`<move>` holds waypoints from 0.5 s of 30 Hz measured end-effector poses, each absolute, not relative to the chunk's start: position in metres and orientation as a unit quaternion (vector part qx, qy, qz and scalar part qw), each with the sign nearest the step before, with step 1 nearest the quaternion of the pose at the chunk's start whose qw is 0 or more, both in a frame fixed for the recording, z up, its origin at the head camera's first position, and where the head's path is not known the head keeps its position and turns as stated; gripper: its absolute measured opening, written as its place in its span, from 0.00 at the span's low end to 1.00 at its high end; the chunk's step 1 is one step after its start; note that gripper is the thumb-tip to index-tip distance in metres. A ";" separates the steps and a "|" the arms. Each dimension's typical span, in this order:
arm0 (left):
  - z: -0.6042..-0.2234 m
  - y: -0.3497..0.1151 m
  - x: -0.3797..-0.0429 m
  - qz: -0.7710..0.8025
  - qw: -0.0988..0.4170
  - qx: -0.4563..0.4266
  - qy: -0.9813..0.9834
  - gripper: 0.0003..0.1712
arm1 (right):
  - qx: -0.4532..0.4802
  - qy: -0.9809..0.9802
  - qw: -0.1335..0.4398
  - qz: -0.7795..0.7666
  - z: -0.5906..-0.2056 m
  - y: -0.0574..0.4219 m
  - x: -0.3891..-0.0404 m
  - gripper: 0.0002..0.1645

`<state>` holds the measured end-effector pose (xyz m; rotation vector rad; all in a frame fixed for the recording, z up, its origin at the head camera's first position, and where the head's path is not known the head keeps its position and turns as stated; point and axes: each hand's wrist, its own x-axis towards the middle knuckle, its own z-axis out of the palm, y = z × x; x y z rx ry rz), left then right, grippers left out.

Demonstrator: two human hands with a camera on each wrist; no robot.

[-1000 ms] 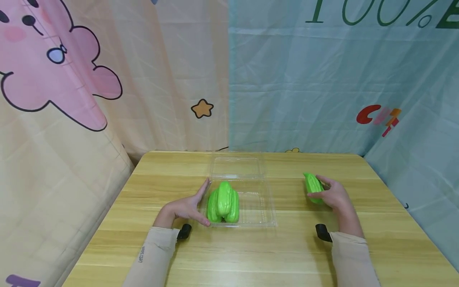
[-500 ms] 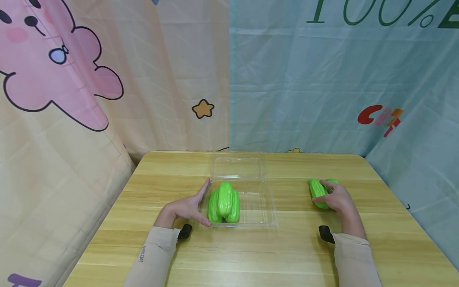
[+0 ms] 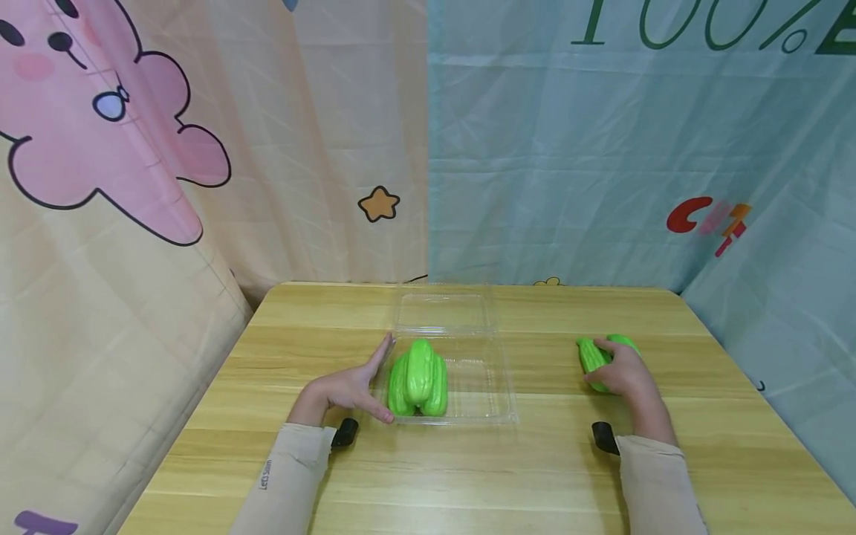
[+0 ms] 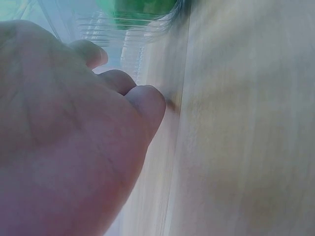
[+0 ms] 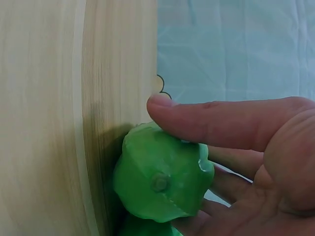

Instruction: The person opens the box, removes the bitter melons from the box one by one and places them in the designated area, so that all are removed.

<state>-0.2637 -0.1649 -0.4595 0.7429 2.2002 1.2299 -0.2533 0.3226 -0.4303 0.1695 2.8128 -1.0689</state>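
Note:
In the head view, three bright green ribbed gourds [image 3: 420,371] are stacked in the left part of a clear plastic clamshell box [image 3: 481,386]. My left hand [image 3: 348,385] rests against the box's left side, thumb and fingers spread. At the table's right, my right hand [image 3: 622,368] grips another ribbed gourd [image 3: 593,357], thumb on one side and fingers over the other. Its nubbed end [image 5: 160,182] faces the right wrist camera. A further gourd [image 3: 623,341] lies just beyond the hand, partly hidden. The left wrist view shows mostly the palm [image 4: 74,128] beside the box.
The box's lid [image 3: 443,310] lies folded back toward the far edge. Beneath everything is a wood-grain table [image 3: 468,475]. Printed curtains [image 3: 535,148] hang behind and at both sides.
My right hand moved slightly right and nearer with its gourd, setting it beside the second gourd, which was hidden at first. My left hand and the box kept their places.

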 end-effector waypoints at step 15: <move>-0.455 -0.162 -0.261 0.455 0.249 0.271 0.811 0.87 | 0.046 0.943 0.016 -0.328 -0.424 0.308 -0.250 0.50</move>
